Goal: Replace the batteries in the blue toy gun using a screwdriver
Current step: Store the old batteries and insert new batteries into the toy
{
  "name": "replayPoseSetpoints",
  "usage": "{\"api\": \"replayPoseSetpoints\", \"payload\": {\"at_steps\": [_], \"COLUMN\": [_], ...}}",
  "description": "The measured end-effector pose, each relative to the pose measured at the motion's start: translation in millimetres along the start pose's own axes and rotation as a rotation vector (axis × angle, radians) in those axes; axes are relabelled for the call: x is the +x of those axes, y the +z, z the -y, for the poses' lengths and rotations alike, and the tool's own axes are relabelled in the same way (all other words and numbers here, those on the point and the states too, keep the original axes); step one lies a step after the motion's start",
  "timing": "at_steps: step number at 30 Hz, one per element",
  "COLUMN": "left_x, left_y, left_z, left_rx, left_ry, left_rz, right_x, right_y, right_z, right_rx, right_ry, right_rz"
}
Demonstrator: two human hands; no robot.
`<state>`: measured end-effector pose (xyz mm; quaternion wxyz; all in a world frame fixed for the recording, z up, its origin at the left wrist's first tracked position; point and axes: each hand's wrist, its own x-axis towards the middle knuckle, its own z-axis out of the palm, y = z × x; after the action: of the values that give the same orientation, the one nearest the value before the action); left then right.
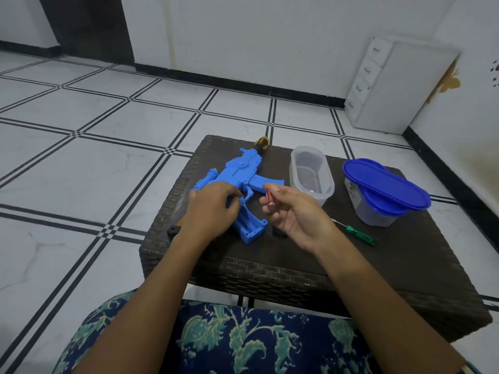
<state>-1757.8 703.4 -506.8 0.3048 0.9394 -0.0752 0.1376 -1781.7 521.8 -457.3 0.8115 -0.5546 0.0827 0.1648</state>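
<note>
Your right hand [294,211] pinches a red AA battery [270,199] between thumb and fingertips, just above the blue toy gun [237,182], which lies on its side on the dark wicker table [297,265] with its battery compartment [249,221] open and facing you. Your left hand [213,203] rests curled on the gun's middle, pressing it down. Beyond the gun stands an open clear oval container [310,174]; what lies at its bottom is too faint to tell. Beside it, a second clear container [378,211] wears two stacked blue lids [386,184]. A green-handled screwdriver [356,233] lies near your right wrist.
</note>
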Motion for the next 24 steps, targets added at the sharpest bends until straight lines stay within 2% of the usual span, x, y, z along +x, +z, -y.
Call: {"api": "replayPoseSetpoints", "payload": {"at_steps": [5,8,12,15,18,24], "left_x": [3,6,9,9,9,10], "left_y": [0,1,1,1,1,3], "left_z": [2,0,1,4,6,13], "left_rx": [-0.040,-0.076,-0.104,-0.119,-0.123,-0.175], "left_ry": [-0.022,-0.054,-0.070,-0.062,-0.054,-0.045], "left_rz": [0.012,0.014,0.011,0.006,0.008,0.018], "right_x": [1,0,-2,2,8,6], "right_y": [0,-5,-3,3,8,16], "right_z": [-2,-8,-8,-12,-22,-22], "right_rx": [-0.013,-0.183,-0.338,-0.630,-0.938,-1.204], "right_ry": [-0.053,-0.087,-0.080,-0.146,-0.306,-0.493], "right_rz": [-0.013,-0.048,-0.007,-0.015,-0.126,-0.050]}}
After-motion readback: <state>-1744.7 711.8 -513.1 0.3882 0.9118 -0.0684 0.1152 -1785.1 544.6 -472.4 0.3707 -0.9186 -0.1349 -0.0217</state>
